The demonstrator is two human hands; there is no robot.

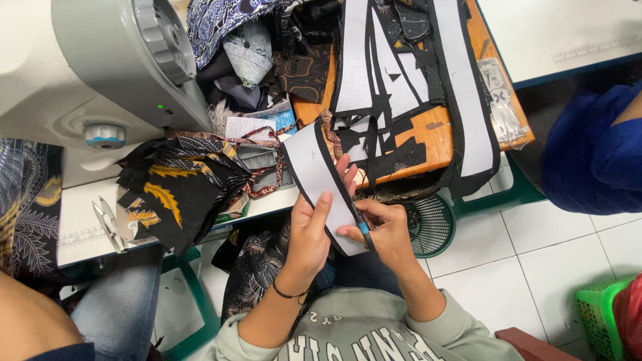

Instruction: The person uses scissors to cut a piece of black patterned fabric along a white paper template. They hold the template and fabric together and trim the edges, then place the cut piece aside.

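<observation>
Fingers: left hand (309, 234) is closed around the lower part of a curved white fabric piece (314, 175) with a black edge, thumb laid up its face; right hand (381, 230) is clenched on a small blue-handled tool (363, 228), its tip at the piece's black edge.
Fabric piece: just below the middle of the frame, held up between both hands over the lap, its upper end reaching toward the table edge.
Lap: dark patterned cloth (257, 271) hangs beneath the hands.
Table: orange wooden tabletop (438, 130), upper middle, bears more white and black cut pieces (401, 73), some draped over its edge.
Left of hands: folded black and yellow batik cloth (177, 194) lies on a white machine table (77, 214), thread snips (107, 224) beside it.
Upper left: grey sewing machine (127, 60) with its handwheel.
Floor: green wire basket (428, 224) just right of the right hand, on white tiles.
Right edge: another person's blue sleeve (592, 157), well apart.
</observation>
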